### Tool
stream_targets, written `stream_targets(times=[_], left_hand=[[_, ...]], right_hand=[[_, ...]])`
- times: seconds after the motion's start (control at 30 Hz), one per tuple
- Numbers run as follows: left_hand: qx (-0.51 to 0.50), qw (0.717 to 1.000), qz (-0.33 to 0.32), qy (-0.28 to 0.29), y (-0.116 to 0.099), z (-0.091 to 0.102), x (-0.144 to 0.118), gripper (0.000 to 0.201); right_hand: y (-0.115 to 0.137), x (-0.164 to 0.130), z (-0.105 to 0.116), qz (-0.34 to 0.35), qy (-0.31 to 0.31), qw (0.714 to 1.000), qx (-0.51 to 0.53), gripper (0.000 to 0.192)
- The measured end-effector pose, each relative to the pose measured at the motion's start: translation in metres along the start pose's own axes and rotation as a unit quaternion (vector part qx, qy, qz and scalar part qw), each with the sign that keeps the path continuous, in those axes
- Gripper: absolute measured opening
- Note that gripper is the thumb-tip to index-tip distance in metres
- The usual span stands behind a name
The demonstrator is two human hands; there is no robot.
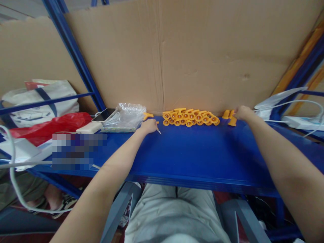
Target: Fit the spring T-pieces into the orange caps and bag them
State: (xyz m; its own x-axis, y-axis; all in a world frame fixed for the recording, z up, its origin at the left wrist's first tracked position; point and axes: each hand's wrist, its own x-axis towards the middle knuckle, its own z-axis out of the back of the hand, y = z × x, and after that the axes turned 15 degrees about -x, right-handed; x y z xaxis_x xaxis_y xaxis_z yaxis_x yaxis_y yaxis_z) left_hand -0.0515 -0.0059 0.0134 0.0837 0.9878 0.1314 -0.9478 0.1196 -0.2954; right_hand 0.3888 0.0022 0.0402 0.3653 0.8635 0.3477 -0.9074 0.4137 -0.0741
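Observation:
My left hand is closed around the yellow handle of a corkscrew, whose bare metal spiral points down to the right. Behind that hand another yellow T-shaped handle lies by the plastic bag. At the right, my right hand has its fingers closed on the narrow top of a yellow bell-shaped sleeve, wide end down near the tabletop. Two similar yellow sleeves stand just behind it. Between my hands several yellow corkscrews are stacked, their round open ends facing me.
A blue shelf table spans the front, with a cardboard wall behind. On the left lie a clear plastic bag, a phone, a white power bank and a red bag. White cables hang at the right.

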Motion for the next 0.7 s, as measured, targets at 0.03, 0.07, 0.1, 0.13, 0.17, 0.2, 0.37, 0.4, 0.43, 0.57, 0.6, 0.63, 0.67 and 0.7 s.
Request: stream_targets(times=[0.03,0.07,0.1,0.13,0.17,0.2,0.37,0.4,0.43,0.57,0.6,0.63,0.67,0.7], left_hand=[[0.002,1.0,-0.001,0.002,0.0,0.0,0.0,0.038],[0.003,1.0,-0.002,0.006,0.0,0.0,0.0,0.039],[0.005,1.0,-0.003,0.009,0.0,0.0,0.0,0.039],[0.007,1.0,-0.003,0.011,0.0,0.0,0.001,0.039],[0.009,1.0,-0.002,0.013,0.0,0.0,0.001,0.039],[0.011,1.0,0.0,0.014,0.0,0.0,0.001,0.039],[0.007,1.0,0.0,0.02,0.001,-0.001,0.003,0.041],[0.008,1.0,-0.003,0.02,0.002,-0.001,0.004,0.041],[0.009,1.0,-0.006,0.02,0.003,-0.001,0.005,0.04],[0.011,0.999,-0.025,0.037,0.008,-0.003,0.011,0.032],[0.004,0.999,-0.032,0.041,0.01,-0.004,0.012,0.03],[-0.004,0.998,-0.038,0.041,0.011,-0.004,0.013,0.029],[-0.012,0.998,-0.044,0.04,0.011,-0.004,0.014,0.028],[-0.018,0.998,-0.05,0.036,0.012,-0.005,0.014,0.028]], right_hand=[[0.001,0.0,0.001,0.006,0.017,1.0,-0.009,0.028],[0.003,-0.001,0.003,0.01,0.038,0.999,-0.021,0.029],[0.005,-0.002,0.005,0.014,0.058,0.998,-0.032,0.029],[0.007,-0.004,0.008,0.02,0.069,0.997,-0.041,0.029],[0.009,-0.007,0.01,0.025,0.076,0.996,-0.05,0.029],[0.01,-0.009,0.013,0.028,0.08,0.995,-0.058,0.031],[0.014,-0.025,0.02,0.039,0.074,0.993,-0.08,0.032],[0.015,-0.027,0.021,0.04,0.071,0.993,-0.08,0.031],[0.015,-0.03,0.021,0.04,0.069,0.994,-0.081,0.031],[0.014,-0.038,0.021,0.041,0.064,0.994,-0.074,0.03],[0.014,-0.04,0.021,0.041,0.063,0.995,-0.071,0.029],[0.013,-0.041,0.02,0.042,0.063,0.995,-0.068,0.028],[0.012,-0.042,0.019,0.043,0.062,0.995,-0.064,0.027],[0.012,-0.043,0.018,0.043,0.061,0.995,-0.061,0.026]])
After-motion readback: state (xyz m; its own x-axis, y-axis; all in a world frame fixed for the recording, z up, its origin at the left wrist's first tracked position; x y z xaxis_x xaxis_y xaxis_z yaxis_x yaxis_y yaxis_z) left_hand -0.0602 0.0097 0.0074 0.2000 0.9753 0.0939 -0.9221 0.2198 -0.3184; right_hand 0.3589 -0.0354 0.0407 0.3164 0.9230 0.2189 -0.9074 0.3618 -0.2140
